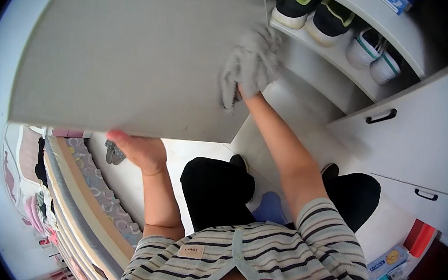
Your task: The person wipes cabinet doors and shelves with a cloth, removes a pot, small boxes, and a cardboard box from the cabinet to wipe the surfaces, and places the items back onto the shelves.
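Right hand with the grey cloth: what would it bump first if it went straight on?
Likely the grey cabinet door. The grey cloth in the right hand may be touching it; depth is unclear.

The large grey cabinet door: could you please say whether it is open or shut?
Open: the grey cabinet door stands swung out, leaving the sneakers on the shelf exposed.

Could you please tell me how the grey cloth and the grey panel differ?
The cloth is crumpled, while the panel is flat. The cloth is small; the panel is far larger. The right hand, mostly hidden, holds the cloth, whereas the left hand is at the panel's edge. Both are grey.
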Demonstrator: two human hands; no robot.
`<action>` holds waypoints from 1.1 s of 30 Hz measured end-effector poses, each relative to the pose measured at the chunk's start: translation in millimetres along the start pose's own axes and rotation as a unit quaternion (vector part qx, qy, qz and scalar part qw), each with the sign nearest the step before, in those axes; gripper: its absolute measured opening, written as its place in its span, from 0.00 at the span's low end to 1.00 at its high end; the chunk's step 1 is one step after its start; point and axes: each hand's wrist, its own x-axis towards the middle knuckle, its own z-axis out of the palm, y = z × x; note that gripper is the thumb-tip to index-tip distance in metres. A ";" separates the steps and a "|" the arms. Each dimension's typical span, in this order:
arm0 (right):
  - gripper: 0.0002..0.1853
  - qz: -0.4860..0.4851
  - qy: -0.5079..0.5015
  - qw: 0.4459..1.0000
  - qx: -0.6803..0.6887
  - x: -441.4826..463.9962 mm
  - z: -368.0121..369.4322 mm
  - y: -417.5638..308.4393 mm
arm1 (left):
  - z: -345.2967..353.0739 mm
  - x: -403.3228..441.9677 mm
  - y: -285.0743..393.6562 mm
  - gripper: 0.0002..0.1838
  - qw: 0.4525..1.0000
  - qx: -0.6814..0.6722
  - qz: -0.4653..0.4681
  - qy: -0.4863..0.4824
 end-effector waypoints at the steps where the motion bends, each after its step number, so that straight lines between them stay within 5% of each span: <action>1: 0.26 -0.075 0.101 0.984 -0.124 -18.5 7.1 78.6 | 0.8 -4.4 2.0 0.40 1.000 0.016 0.005 0.005; 2: 0.26 -0.006 0.011 0.992 0.124 -14.6 10.5 164.6 | 4.9 -2.4 0.7 0.40 1.000 0.021 0.001 0.008; 3: 0.27 0.109 -0.014 0.826 0.553 -10.6 13.6 245.5 | 8.0 -2.2 0.6 0.39 0.998 0.027 0.027 0.044; 4: 0.27 0.222 0.020 0.653 0.723 -6.7 16.7 325.3 | 10.2 -2.5 0.7 0.39 0.995 0.034 0.053 0.079; 6: 0.26 0.287 0.117 0.823 0.476 -4.4 -5.7 200.3 | 13.2 -2.2 1.6 0.38 0.993 0.042 0.039 0.106; 10: 0.23 0.279 0.197 0.883 0.321 -27.2 -1.3 147.5 | 17.4 -1.0 2.2 0.38 0.988 0.057 0.071 0.127; 11: 0.22 0.351 0.264 0.794 0.420 -44.6 5.9 133.8 | 18.3 -0.7 1.8 0.39 0.986 0.056 0.076 0.136; 13: 0.31 0.537 0.262 0.700 0.393 -123.3 35.7 231.9 | 19.4 0.2 0.7 0.39 0.985 0.057 0.092 0.136; 14: 0.20 0.305 0.195 0.884 0.295 -175.5 86.7 286.7 | 19.5 0.3 0.1 0.39 0.983 0.057 0.107 0.137; 16: 0.21 0.366 0.143 0.876 0.281 -199.7 66.5 133.2 | 14.9 3.7 -0.8 0.38 0.986 0.052 0.101 0.121; 18: 0.21 0.268 0.067 0.920 0.278 -212.3 63.5 51.7 | 11.5 7.1 -2.0 0.37 0.989 0.050 0.094 0.105; 21: 0.23 -0.030 -0.036 0.990 0.136 -171.4 41.5 -37.5 | 13.6 12.4 -2.4 0.37 0.990 0.048 0.093 0.097; 24: 0.30 -0.286 -0.128 0.947 -0.064 -135.7 51.3 -65.3 | 14.9 9.0 1.1 0.36 0.984 0.081 0.102 0.119; 28: 0.29 -0.103 -0.232 0.953 0.165 -155.2 81.8 -109.8 | 22.0 7.5 2.4 0.38 0.974 0.115 0.114 0.156; 30: 0.29 -0.141 -0.230 0.949 0.162 -157.8 83.8 -104.4 | 25.7 2.4 4.8 0.38 0.967 0.151 0.084 0.188; 33: 0.29 -0.170 -0.171 0.965 0.100 -158.7 74.4 -63.1 | 15.2 8.6 3.3 0.38 0.982 0.111 0.110 0.106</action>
